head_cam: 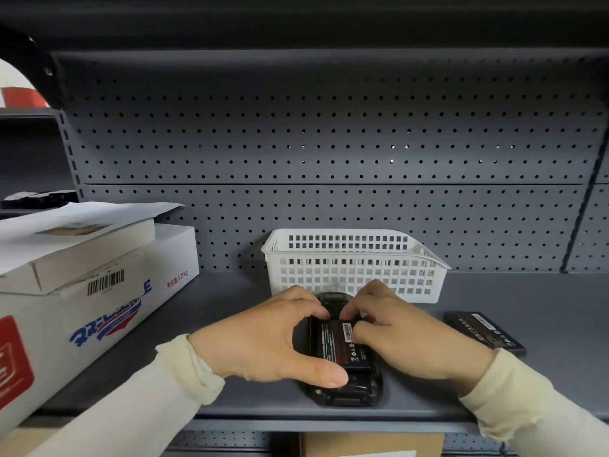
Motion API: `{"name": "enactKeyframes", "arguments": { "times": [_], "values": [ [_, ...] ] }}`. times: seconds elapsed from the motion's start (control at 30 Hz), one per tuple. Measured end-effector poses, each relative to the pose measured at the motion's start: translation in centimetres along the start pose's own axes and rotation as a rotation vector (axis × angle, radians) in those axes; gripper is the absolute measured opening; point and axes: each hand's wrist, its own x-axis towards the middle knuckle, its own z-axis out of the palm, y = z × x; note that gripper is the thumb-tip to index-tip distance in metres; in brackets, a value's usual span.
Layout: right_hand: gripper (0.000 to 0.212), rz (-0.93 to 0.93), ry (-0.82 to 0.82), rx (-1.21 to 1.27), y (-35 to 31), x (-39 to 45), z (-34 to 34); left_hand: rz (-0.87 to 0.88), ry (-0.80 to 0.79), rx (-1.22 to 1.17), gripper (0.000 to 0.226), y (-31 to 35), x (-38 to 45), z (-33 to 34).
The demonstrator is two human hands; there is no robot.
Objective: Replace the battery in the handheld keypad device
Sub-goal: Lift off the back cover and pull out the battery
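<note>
The black handheld device [359, 389] lies face down on the grey shelf [214, 311], its back open. A black battery [339, 344] with a red stripe and barcode label sits in its compartment. My left hand [263, 341] grips the device's left side, thumb along the lower edge. The fingertips of my right hand [405, 334] press on the battery's top right edge. A second black battery [486, 331] lies loose on the shelf to the right, apart from both hands.
A white lattice basket [349, 262] stands just behind the device against the pegboard back wall [329, 143]. White cardboard boxes [82, 285] are stacked at the left. A brown box [372, 445] sits on the level below.
</note>
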Motion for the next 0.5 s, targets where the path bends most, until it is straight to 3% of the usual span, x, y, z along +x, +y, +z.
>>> {"name": "enactKeyframes", "arguments": {
  "times": [0.17, 0.27, 0.5],
  "values": [
    [0.023, 0.003, 0.073, 0.038, -0.1, 0.1, 0.7, -0.002, 0.001, -0.002, 0.093, -0.1, 0.1, 0.1],
    [0.027, -0.013, 0.03, 0.026, -0.1, -0.2, 0.0, 0.002, -0.011, 0.013, 0.092, -0.3, 0.1, 0.0],
    [0.069, -0.103, -0.219, 0.025, 1.1, -1.1, -2.5, 0.046, 0.029, 0.06, 0.079, -0.8, 0.2, -1.4]
  ]
}}
